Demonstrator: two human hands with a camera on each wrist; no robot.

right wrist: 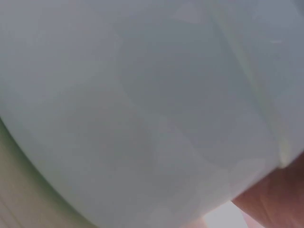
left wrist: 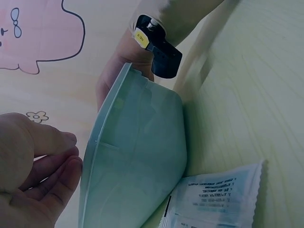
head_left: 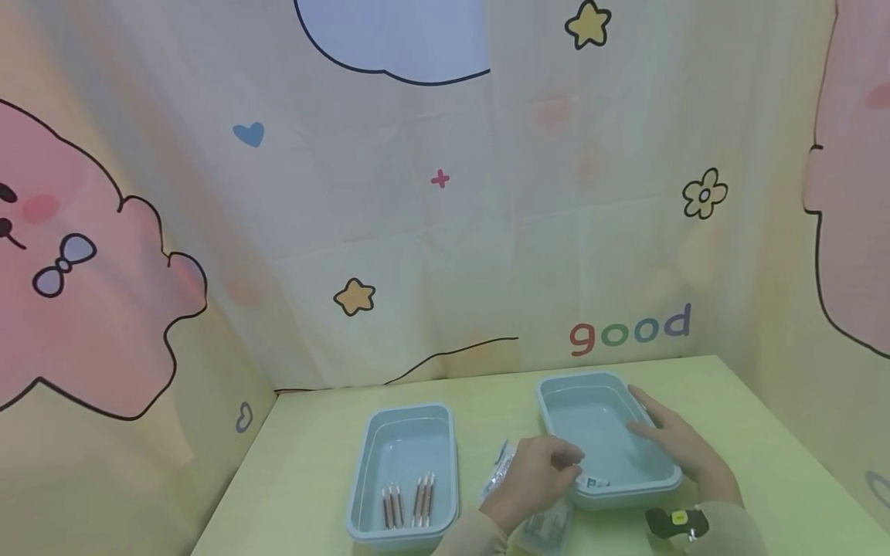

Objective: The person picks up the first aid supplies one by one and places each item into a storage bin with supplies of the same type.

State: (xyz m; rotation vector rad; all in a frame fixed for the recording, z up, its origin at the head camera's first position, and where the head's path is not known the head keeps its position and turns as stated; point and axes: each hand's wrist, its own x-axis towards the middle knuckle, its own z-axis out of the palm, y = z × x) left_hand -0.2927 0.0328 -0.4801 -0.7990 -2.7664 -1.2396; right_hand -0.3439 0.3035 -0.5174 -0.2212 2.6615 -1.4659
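The right hand (head_left: 680, 442) is clamped on the right rim of the right tray (head_left: 594, 428), thumb inside and fingers outside. The left hand (head_left: 534, 472) is poised above the tray's near-left corner, its thumb and fingers curled close together; whether they pinch anything cannot be told. Near them, just inside the tray's near edge, lies a small printed white piece (head_left: 593, 483). Beneath the left forearm, plastic packaging (head_left: 497, 469) lies beside the tray's left wall. A black device (head_left: 677, 523) is worn on the right wrist.

The tray stands on a pale yellow-green, wood-grained desk (head_left: 299, 463), toward its far-right corner. The left tray (head_left: 455, 455) stands left of centre. Printed cloth (head_left: 417, 255) hangs behind the desk's far edge, with pink figures at either side.

Count: two pale blue trays; six slim brown sticks (head_left: 397, 506), in two groups of three, near the left tray's near edge; two yellowish stars.
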